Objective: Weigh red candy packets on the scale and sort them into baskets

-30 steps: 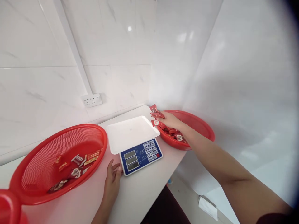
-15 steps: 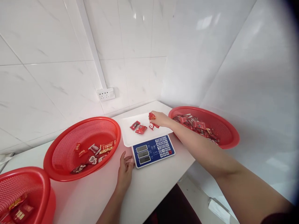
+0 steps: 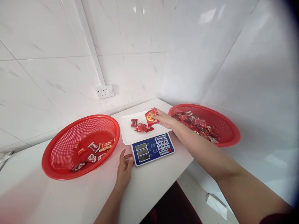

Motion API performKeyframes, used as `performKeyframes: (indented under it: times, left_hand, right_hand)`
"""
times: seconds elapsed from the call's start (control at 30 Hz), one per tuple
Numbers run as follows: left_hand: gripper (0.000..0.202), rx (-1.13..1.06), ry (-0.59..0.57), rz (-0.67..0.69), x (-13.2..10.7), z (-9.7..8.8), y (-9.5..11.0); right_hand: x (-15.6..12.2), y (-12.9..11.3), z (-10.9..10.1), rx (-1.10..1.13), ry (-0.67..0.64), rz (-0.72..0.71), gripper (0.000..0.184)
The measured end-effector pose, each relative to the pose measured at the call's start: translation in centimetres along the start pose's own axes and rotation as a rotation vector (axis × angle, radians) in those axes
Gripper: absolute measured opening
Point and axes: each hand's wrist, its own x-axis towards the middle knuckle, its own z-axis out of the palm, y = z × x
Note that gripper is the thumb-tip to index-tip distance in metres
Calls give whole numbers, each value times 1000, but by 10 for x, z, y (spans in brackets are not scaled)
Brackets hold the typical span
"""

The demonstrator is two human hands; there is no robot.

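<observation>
My right hand (image 3: 163, 119) pinches a red packaged snack (image 3: 151, 116) with gold print just above the right part of a white weighing tray (image 3: 126, 135). Several small red wrapped candies (image 3: 141, 127) lie on the tray to the left of the packet. The tray sits on a blue-faced digital scale (image 3: 153, 149) with three small displays and a keypad. Beside the scale's lower left corner rests my left hand (image 3: 125, 169), its fingers loosely bent and apart, holding nothing.
To the left stands a red plastic basket (image 3: 52, 160) with several wrapped snacks in it. Another red basket (image 3: 227, 133), fuller of wrapped snacks, is at the right, partly behind my right forearm. A wall socket (image 3: 104, 91) is above the white table (image 3: 144, 183).
A candy from my right hand now lies on the tray with the others. The packet still held shows its gold-printed face. My left hand stays put; the nearest left basket has left the view.
</observation>
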Motion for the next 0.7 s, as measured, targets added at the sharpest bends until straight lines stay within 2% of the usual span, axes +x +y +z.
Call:
performKeyframes:
  times: [0.07,0.17,0.3,0.4,0.53,0.63,0.7]
  left_hand:
    - [60,-16,-5,8,1,0,-2]
    - [61,-21,-12,5,0,0,-2]
    - [61,-21,-5,6,0,-1,0]
    - [59,-30,-12,7,0,1,2]
    - [59,-32,-16,16,0,3,4]
    - [56,3,-16,12,-1,4,8]
    - [55,22,-19,2,-2,4,10]
  right_hand:
    - [2,4,-1,-27,56,4,51]
    - [0,12,-6,-176,188,-78,62]
    - [-35,25,-13,-209,318,-229,48]
    - [-79,47,-15,-206,535,-326,36]
    - [-125,98,-3,27,696,-215,32]
    - [-138,135,18,184,677,-72,34]
    - [-139,150,31,233,640,-26,35]
